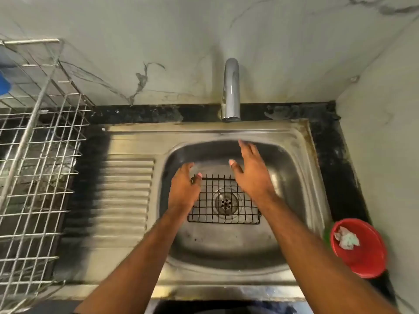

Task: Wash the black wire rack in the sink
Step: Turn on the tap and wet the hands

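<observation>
A small black wire rack (224, 200) lies flat on the bottom of the steel sink (294, 173), over the round drain. My left hand (184, 188) is stretched out above the rack's left edge, fingers straight and holding nothing. My right hand (250, 172) hovers above the rack's right far corner, fingers spread and blurred by motion, also holding nothing. Both forearms hide parts of the rack's sides. The chrome tap (231, 89) stands behind the basin, and no water shows under its spout.
A ribbed draining board (127, 191) adjoins the basin on the left. Beside it stands a tall silver wire dish rack (38, 168). A red bowl (360, 248) holding a crumpled pale cloth sits on the black counter at the right. Marble walls close the back and right.
</observation>
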